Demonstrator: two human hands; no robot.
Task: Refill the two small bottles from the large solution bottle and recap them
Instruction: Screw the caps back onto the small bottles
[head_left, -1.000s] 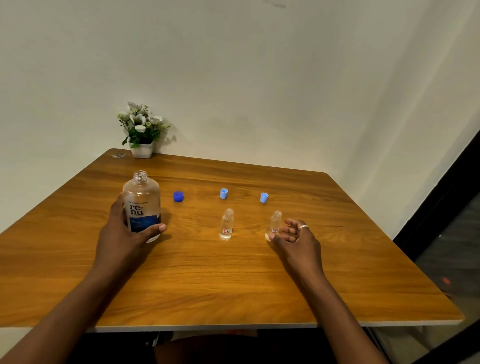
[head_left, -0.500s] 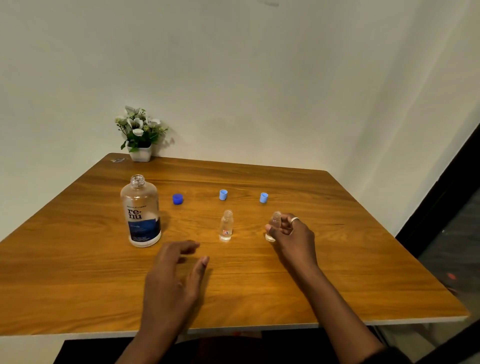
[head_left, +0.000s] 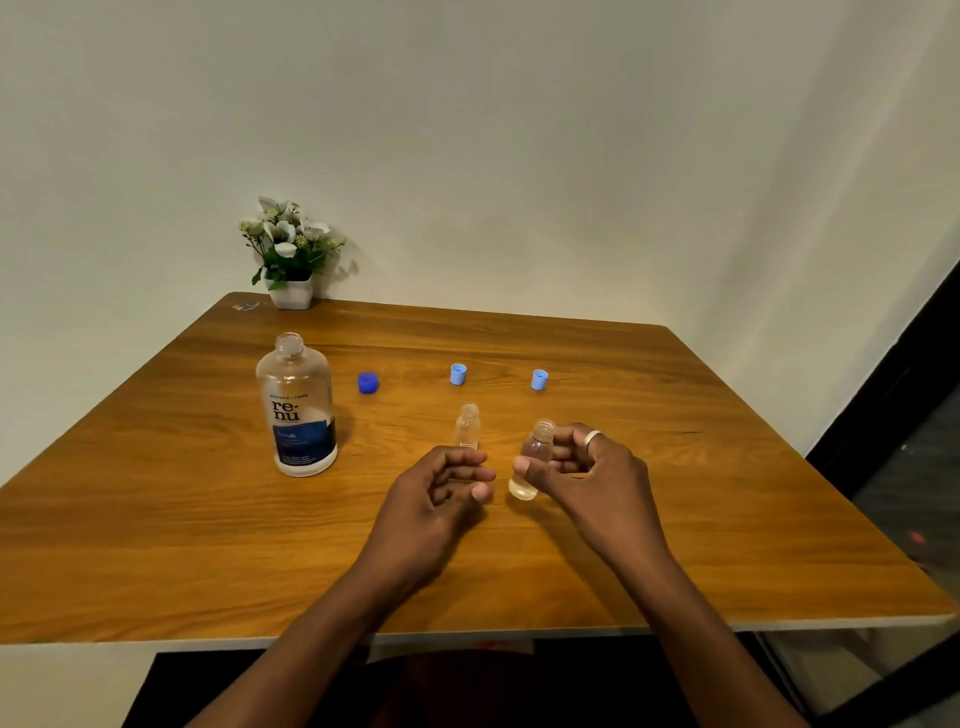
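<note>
The large solution bottle (head_left: 297, 410) stands uncapped on the left of the wooden table (head_left: 156, 519). Its dark blue cap (head_left: 368, 382) lies just right of it. Two light blue caps (head_left: 457, 374) (head_left: 540, 380) stand further back. One small clear bottle (head_left: 467, 427) stands open in the middle. My right hand (head_left: 587, 473) grips the other small bottle (head_left: 532, 462), lifted and tilted slightly, with a little liquid at its bottom. My left hand (head_left: 441, 493) hovers close beside it, fingers loosely curled and holding nothing, partly in front of the standing small bottle.
A small white pot of artificial flowers (head_left: 289, 254) sits at the table's back left corner against the wall. The table's right edge runs beside a dark doorway or frame (head_left: 893, 374).
My left hand let go of the large bottle and came across to the middle. My right hand closed on the right small bottle and lifted it off the table.
</note>
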